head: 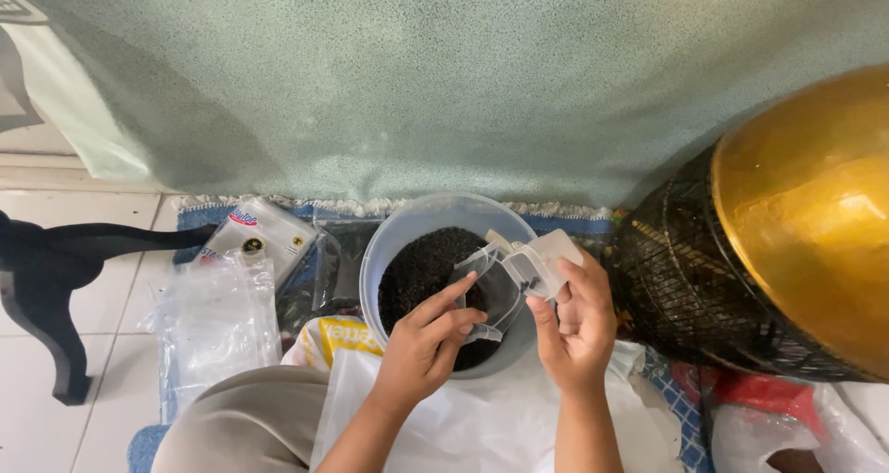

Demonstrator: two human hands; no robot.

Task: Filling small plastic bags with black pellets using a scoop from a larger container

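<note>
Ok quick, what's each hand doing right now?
Left hand: grip closed on the clear bag, above the bowl of dark grains.
Right hand: grip closed on the white scoop.

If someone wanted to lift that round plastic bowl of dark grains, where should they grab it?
Probably by the rim of the bowl, with a hand on each side, from above. It is wide, round and has no handles, and the dark grains fill it. The left hand and right hand hold a small clear bag over it.

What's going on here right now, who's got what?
A person sits over a round bowl of dark granules. The left hand pinches the mouth of a small clear plastic bag above the bowl, and the right hand holds a pale plastic scoop at that opening. More clear bags lie to the left.
</note>
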